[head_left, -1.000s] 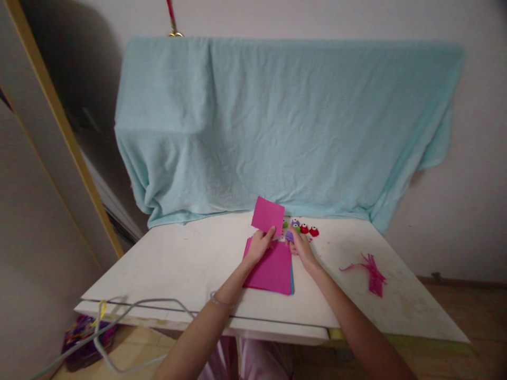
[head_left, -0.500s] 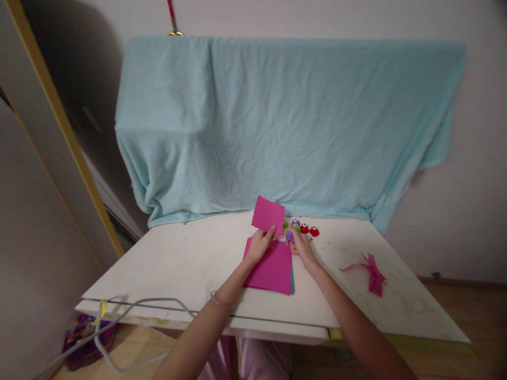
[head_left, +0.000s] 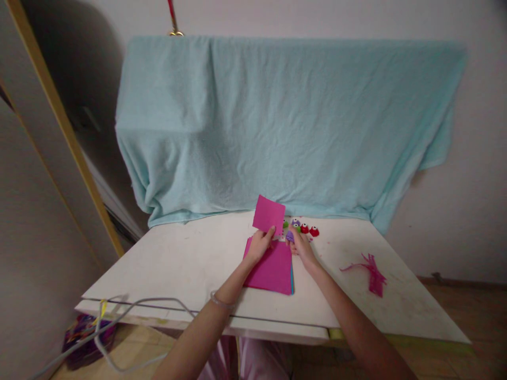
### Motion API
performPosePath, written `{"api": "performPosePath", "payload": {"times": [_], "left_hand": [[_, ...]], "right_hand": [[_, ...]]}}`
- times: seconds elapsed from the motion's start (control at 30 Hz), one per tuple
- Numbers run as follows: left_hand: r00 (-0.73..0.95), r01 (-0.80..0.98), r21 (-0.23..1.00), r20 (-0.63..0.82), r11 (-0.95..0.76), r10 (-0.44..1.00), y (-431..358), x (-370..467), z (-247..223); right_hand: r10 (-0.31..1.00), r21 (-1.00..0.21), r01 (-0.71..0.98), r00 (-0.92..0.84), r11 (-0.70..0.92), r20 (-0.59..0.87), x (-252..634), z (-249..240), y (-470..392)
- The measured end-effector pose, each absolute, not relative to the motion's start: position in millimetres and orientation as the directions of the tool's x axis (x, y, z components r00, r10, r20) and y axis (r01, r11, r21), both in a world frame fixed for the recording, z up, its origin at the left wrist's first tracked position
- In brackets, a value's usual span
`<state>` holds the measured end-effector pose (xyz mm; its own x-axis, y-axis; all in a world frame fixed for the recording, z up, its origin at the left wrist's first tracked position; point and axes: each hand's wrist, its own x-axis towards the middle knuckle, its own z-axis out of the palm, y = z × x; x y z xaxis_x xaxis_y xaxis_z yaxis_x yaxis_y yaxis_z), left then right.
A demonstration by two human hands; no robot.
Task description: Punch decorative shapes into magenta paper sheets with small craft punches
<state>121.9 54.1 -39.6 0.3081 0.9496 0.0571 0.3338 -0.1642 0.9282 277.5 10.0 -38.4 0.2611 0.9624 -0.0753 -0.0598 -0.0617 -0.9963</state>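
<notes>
Pink sheet [head_left: 269,212] in the left hand [head_left: 261,244], purple tool [head_left: 290,237] in the right hand [head_left: 301,248]

Closest to the camera are the person's pink trousers [head_left: 263,359], below the front edge of a white table [head_left: 170,258]. At the left, a grey cable [head_left: 146,301] loops over that edge, and a purple bag [head_left: 83,340] sits on the floor beneath. A clear bracelet [head_left: 219,300] circles the left forearm.

On the table between the forearms lies a stack of coloured paper [head_left: 273,272], bright pink on top, with blue showing along its right side. Well to the right, a shredded pink strip [head_left: 375,279] lies by itself.

Above the stack's far edge, the left thumb presses on the lower part of the pink sheet with the fingers behind, pinching it; the sheet tilts up. Just beside its lower right corner, the right thumb and curled fingers grip the small purple tool. Whether the tool touches the sheet is too small to tell.

Just past the right hand stand similar little pieces: two red ones [head_left: 304,228], green ones [head_left: 297,228] and another purple one [head_left: 295,221], with tiny pink bits scattered near them.

Behind the table hangs a pale blue towel [head_left: 297,116], and beyond it rises a plain wall [head_left: 301,18].
</notes>
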Motion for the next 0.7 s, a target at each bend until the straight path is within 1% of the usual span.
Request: {"api": "performPosePath", "payload": {"times": [0.27, 0.7], "left_hand": [[0.302, 0.309, 0.938, 0.062, -0.159, 0.951, 52.9, 120.6, -39.5], [0.3, 0.322, 0.932, 0.065, -0.165, 0.952, 52.2, 120.4, -36.3]], "right_hand": [[0.961, -0.995, -0.072, 0.265, -0.065, -0.082, 276.9, -38.0, 10.0], [0.958, -0.995, -0.062, 0.272, -0.078, -0.092, 276.6, -35.3, 8.2]]}}
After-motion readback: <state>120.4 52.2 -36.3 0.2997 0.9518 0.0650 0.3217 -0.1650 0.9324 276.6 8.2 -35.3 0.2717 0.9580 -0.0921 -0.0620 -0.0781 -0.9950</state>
